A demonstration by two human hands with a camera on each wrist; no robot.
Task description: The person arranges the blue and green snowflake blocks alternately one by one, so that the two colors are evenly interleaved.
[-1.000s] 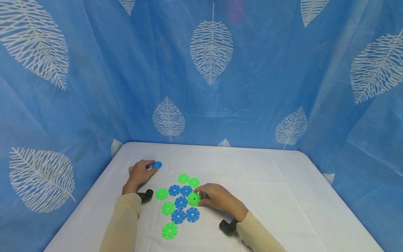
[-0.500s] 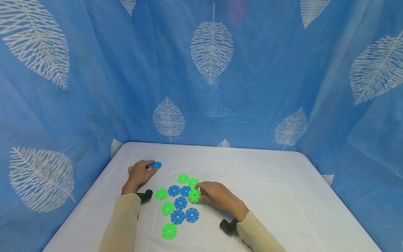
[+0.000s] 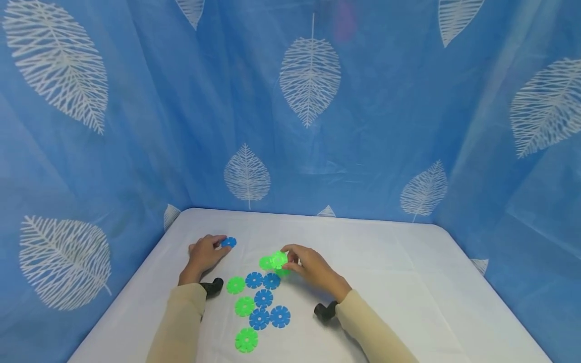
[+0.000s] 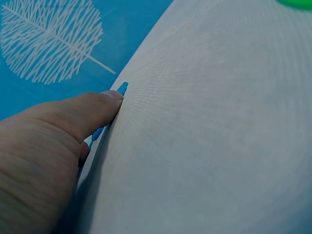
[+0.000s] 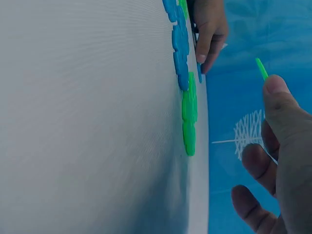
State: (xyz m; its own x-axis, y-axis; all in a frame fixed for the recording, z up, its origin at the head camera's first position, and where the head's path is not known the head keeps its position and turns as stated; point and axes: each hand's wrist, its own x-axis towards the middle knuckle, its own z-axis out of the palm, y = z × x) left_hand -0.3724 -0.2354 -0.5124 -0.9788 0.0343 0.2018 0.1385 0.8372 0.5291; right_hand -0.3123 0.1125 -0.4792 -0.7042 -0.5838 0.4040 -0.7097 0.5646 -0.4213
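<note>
Toward the far left of the table, my left hand (image 3: pixel 206 254) pinches a blue notched snowflake disc (image 3: pixel 229 242) between thumb and fingers. The left wrist view catches only that disc's edge (image 4: pixel 124 87) past the thumb. My right hand (image 3: pixel 313 267) holds a green snowflake disc (image 3: pixel 279 259) by its edge, raised off the cloth. From the head it overlaps two other green discs (image 3: pixel 265 263) that lie on the table. In the right wrist view the held green disc (image 5: pixel 262 68) sticks up edge-on beyond the thumb, clear of the tabletop.
Several blue discs (image 3: pixel 264 298) lie flat between the hands, some touching. More green discs (image 3: pixel 244 306) lie along their left side, one (image 3: pixel 246 340) nearest the person. The white-covered table (image 3: pixel 376 282) meets a blue leaf-print curtain (image 3: pixel 363 126) at its back and sides.
My right hand has lifted the green disc from beside the blue ones and carried it away from me, over the far green pair. My left hand keeps its blue disc in place.
</note>
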